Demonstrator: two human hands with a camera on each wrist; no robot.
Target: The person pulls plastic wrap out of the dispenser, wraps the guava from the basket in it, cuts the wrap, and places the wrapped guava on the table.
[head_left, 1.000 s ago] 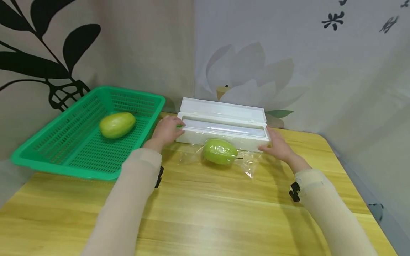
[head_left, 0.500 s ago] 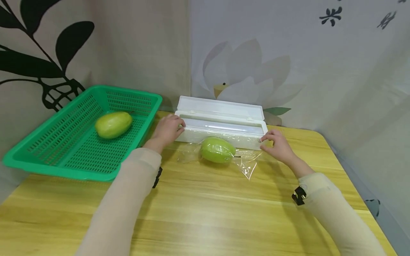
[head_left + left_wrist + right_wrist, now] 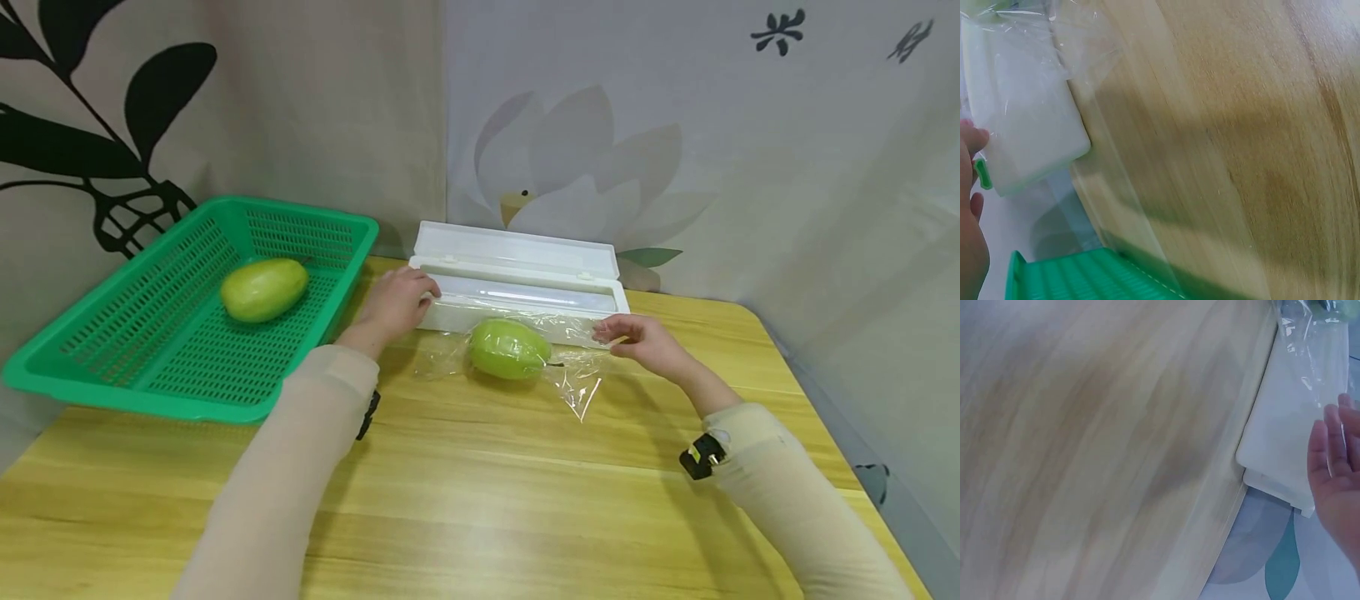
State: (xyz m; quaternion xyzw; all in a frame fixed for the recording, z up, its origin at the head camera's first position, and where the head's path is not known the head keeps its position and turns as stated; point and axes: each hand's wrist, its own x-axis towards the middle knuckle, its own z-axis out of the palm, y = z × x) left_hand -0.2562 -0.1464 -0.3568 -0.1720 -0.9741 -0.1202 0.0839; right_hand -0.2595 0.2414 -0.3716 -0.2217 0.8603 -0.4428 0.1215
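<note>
A white cling film dispenser (image 3: 517, 287) stands at the back of the table, lid raised and film roll (image 3: 525, 296) showing. Clear film (image 3: 581, 379) comes from it and drapes over a green oval fruit (image 3: 508, 348) with a short dark stem. At the dispenser's left end is my left hand (image 3: 393, 304); in the left wrist view its finger and thumb pinch a small green slide cutter (image 3: 983, 174). My right hand (image 3: 645, 340) is at the dispenser's right front, its extended fingers touching the film. The right wrist view shows those fingers (image 3: 1335, 440) side by side.
A green plastic basket (image 3: 183, 410) stands on the left of the wooden table (image 3: 480, 500), with a yellow-green oval fruit (image 3: 264, 289) in it. Behind the dispenser hangs a printed cloth (image 3: 577, 108). The table's right edge slopes off beyond my right arm.
My right hand has left the dispenser's right end and moved slightly inward onto the film. My left hand stays at the left end. The head view has shifted slightly.
</note>
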